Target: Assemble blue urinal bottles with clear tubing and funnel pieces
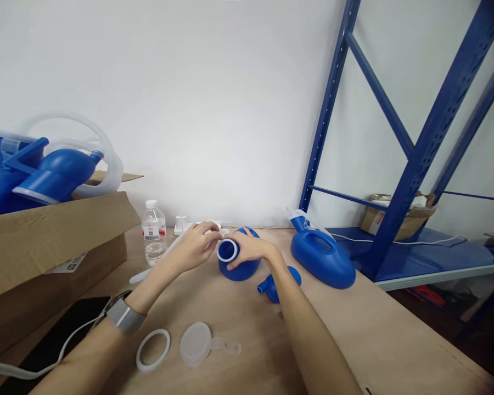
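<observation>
A blue plastic bottle (pixel 239 272) stands on the table, its round mouth with a white rim ring (pixel 219 250) facing me. My right hand (pixel 250 247) is wrapped around its neck. At the left side of the mouth, my left hand (pixel 198 245) has its fingers curled in a pinch; whatever sits between the fingertips is too small to make out. A small blue spouted part (pixel 272 289) lies partly behind my right forearm. Nearer to me are a loose white ring (pixel 167 349) and a translucent cap with a strap (pixel 195 344).
To the right lies a blue handled bottle (pixel 323 270) with a translucent cap. A cardboard box (pixel 57 236) at left holds blue bottles and translucent tubing (pixel 114 164). A water bottle (pixel 154 236) stands near the wall. Blue shelving (pixel 411 175) borders the table's right side.
</observation>
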The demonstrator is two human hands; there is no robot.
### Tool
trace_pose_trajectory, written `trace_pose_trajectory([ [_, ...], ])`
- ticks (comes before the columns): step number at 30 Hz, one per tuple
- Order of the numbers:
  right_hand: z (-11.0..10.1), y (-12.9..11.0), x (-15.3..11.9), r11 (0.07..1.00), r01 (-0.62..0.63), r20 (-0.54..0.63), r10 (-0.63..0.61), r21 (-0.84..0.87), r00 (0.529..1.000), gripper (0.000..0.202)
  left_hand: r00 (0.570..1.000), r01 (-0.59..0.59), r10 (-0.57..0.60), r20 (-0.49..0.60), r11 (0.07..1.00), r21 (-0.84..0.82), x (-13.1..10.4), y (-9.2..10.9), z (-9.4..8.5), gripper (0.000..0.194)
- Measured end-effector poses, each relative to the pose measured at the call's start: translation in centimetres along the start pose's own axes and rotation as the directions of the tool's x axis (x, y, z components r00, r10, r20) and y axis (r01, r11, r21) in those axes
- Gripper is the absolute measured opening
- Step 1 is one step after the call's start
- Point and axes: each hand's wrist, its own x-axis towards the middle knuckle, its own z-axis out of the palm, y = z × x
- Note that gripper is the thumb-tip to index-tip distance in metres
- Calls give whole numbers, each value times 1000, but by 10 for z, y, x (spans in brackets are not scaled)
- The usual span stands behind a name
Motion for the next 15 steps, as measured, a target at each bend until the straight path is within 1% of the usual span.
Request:
trace_pose_trajectory([
  [2, 4, 0, 3, 1000, -10, -25, 10, -19, 1000, 62, 991, -35, 36, -126, 999, 7, -2, 3, 9, 25],
  [3, 7, 0, 4, 1000, -15, -47, 13, -27, 999, 67, 985, -49, 51, -165, 999, 13, -2, 5, 12, 23],
  [4, 10, 0, 6, 999, -18, -72, 16, -32, 997, 72, 982, -70, 72, -177, 997, 20, -3, 8, 15, 21],
  [5, 13, -1, 7, 999, -18, -96, 14, -35, 995, 76, 983, -97, 100, -157, 995, 29, -3, 12, 16, 19],
  [6, 15, -1, 8, 999, -14, -120, 9, -41, 993, 78, 986, -125, 128, -111, 991, 38, -3, 15, 16, 17],
  [7, 17, -2, 9, 999, -5, -138, -2, -53, 990, 78, 988, -144, 146, -49, 989, 45, -2, 19, 14, 15],
  [8, 19, -2, 9, 997, 6, -147, -17, -74, 989, 73, 990, -142, 141, 13, 988, 55, -1, 24, 12, 14],
  [10, 21, -2, 10, 991, 22, -144, -41, -130, 989, 54, 992, -71, 62, 108, 994, 80, 2, 32, 3, 12],
  [12, 22, -1, 10, 983, 33, -130, -57, -181, 990, 35, 985, 26, -40, 168, 996, 82, 5, 37, -7, 11],
  [13, 23, 0, 10, 980, 40, -123, -65, -196, 990, 29, 978, 62, -75, 194, 996, 71, 6, 39, -11, 12],
  [15, 23, 2, 11, 977, 57, -117, -82, -204, 990, 24, 964, 108, -112, 239, 994, 32, 8, 40, -16, 16],
])
